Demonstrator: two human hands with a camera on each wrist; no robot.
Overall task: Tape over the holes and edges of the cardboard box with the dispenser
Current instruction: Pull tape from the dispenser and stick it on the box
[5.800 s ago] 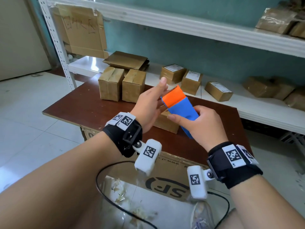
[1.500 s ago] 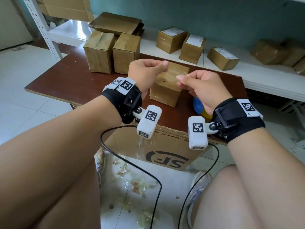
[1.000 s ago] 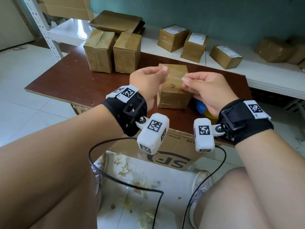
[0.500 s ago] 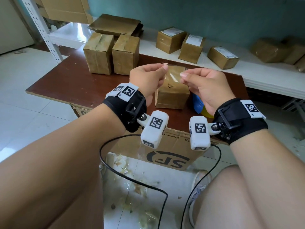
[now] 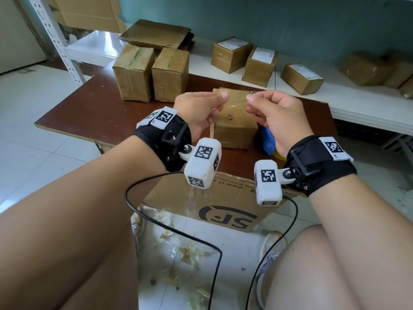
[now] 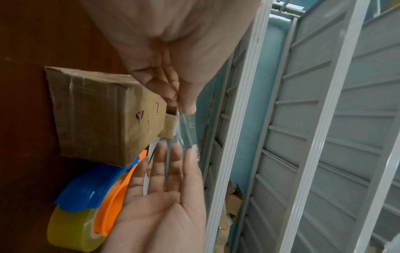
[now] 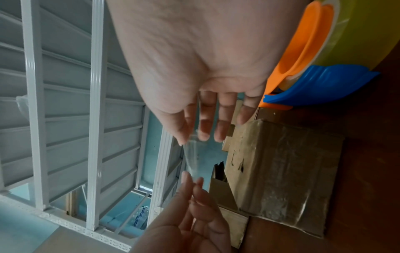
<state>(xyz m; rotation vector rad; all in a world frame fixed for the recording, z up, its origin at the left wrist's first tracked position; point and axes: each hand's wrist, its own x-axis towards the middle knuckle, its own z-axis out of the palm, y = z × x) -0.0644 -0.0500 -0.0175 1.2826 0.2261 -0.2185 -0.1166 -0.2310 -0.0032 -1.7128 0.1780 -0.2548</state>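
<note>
The left hand (image 5: pixel 196 113) and right hand (image 5: pixel 277 117) each pinch 1 end of a clear tape strip (image 5: pixel 237 104), stretched between them above the cardboard box (image 5: pixel 234 130). The box rests on the table (image 5: pixel 93 108), just beyond both hands. The left wrist view shows a triangular hole (image 6: pixel 139 115) in the box face. The tape dispenser (image 6: pixel 90 202), mostly hidden under the right hand in the head view, lies beside the box.

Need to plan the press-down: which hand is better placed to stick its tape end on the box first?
Probably the left hand: its end of the clear tape strip hangs over the cardboard box, while the right hand holds its end nearer the tape dispenser.
</note>
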